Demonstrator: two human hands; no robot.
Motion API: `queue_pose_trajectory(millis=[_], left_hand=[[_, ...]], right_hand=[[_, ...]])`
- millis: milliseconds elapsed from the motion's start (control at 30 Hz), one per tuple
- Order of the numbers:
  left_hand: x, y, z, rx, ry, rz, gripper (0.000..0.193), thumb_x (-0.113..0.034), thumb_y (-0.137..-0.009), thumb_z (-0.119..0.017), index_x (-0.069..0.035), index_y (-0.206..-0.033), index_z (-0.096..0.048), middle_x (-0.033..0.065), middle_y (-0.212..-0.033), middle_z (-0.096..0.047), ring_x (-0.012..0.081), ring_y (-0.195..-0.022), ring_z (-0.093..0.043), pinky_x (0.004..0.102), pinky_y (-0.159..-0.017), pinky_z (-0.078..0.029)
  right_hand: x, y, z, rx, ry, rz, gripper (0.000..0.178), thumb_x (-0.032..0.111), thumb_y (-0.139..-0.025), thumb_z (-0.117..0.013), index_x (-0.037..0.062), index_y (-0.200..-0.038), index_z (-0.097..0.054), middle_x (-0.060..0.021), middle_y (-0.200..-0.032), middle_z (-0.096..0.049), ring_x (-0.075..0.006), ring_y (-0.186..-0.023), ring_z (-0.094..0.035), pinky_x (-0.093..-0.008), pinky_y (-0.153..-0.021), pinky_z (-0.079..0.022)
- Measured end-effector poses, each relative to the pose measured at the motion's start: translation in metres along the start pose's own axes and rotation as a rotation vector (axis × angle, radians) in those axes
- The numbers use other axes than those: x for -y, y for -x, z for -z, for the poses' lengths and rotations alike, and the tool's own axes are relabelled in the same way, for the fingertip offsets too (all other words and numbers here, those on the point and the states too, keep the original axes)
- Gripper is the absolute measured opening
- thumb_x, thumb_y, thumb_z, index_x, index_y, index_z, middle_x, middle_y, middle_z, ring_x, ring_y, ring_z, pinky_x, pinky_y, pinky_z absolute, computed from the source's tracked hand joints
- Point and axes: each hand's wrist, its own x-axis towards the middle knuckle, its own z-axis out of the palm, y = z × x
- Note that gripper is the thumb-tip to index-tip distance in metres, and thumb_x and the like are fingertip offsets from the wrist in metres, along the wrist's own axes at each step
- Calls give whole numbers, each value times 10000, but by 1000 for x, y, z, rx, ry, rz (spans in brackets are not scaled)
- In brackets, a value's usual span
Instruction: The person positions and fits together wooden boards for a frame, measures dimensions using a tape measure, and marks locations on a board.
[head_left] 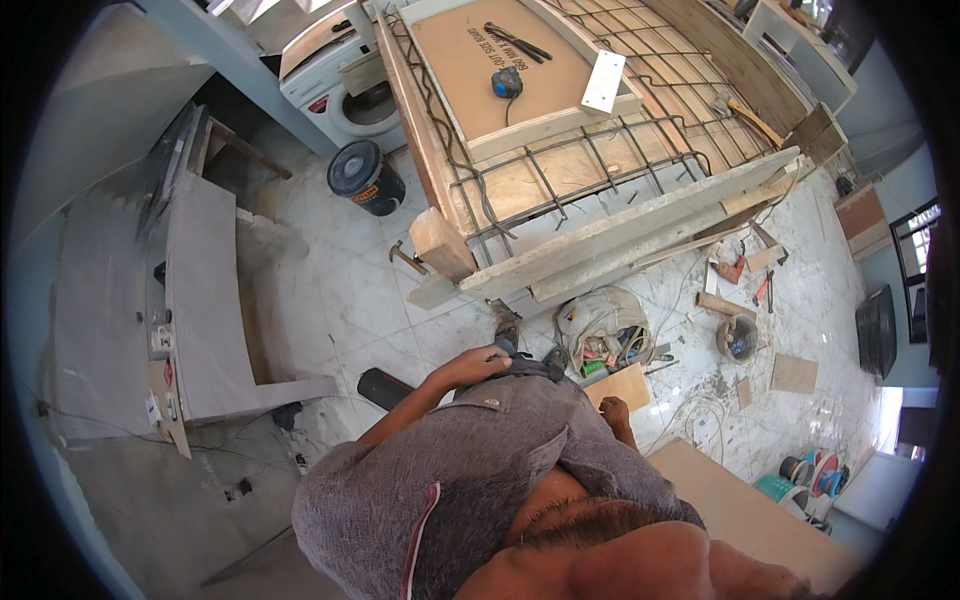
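Note:
My left hand (480,365) is at my waist, its fingers curled against dark cloth; whatever they may hold is hidden. My right hand (613,408) hangs low at my right side with loosely curled fingers, and I see nothing in it. Part of that arm is covered by my grey shirt. Closest to the right hand lies a small wooden board (617,391) on the floor. Just beyond it sits a pale tool bag (603,322), open at the top with mixed tools inside. A dark cylinder (384,389) lies to the left of my left arm.
Ahead stands a timber formwork (610,222) with a rebar grid (590,150). A tape measure (507,83) and pliers (517,42) lie on a framed board. A hammer (408,258) and black bucket (366,178) stand left. A red drill (732,268) and pail (738,338) are right.

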Motion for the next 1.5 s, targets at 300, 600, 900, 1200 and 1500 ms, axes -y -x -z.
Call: queue_pose_trajectory(millis=[300, 600, 900, 1200, 1500], left_hand=[[-55, -36, -8, 94, -138, -69, 505, -469, -916, -477, -36, -1161, -560, 169, -1113, -605, 280, -1046, -558, 370, -900, -418], [-72, -59, -16, 100, -417, -49, 525, -474, -899, -483, -32, -1174, -542, 232, -1111, -591, 372, -1054, -556, 421, -883, -428], [-47, -53, -15, 80, -373, -16, 545, -474, -898, -476, -22, -1198, -529, 243, -1125, -585, 383, -1044, -558, 432, -881, -426], [-32, -43, 9, 43, -194, 7, 568, -494, -884, -500, 22, -1113, -565, 239, -1060, -613, 359, -1006, -583, 390, -840, -441], [27, -25, 51, 51, 129, 25, 517, -483, -891, -522, -12, -1092, -596, 152, -1072, -617, 236, -1024, -562, 330, -882, -415]], right_hand=[[43, -20, 38, -114, -195, 95, 228, 103, -826, -537, 6, -1022, -600, -60, -736, -594, -135, -536, -578, -254, -400, -410], [23, 1, 50, -192, -253, 7, 226, 127, -861, -510, 23, -1054, -566, -83, -776, -603, -166, -578, -595, -253, -427, -422], [5, 19, 33, -25, 96, 41, 206, 133, -838, -552, 16, -1003, -592, -90, -759, -613, -172, -556, -593, -271, -417, -430], [74, -47, 51, -108, -37, 109, 295, 295, -884, -535, 37, -1018, -583, -74, -814, -618, -166, -630, -604, -283, -500, -457], [122, -35, 8, -90, -49, 115, 235, 109, -859, -511, -8, -1058, -557, -65, -771, -591, -145, -572, -558, -241, -442, -392]])
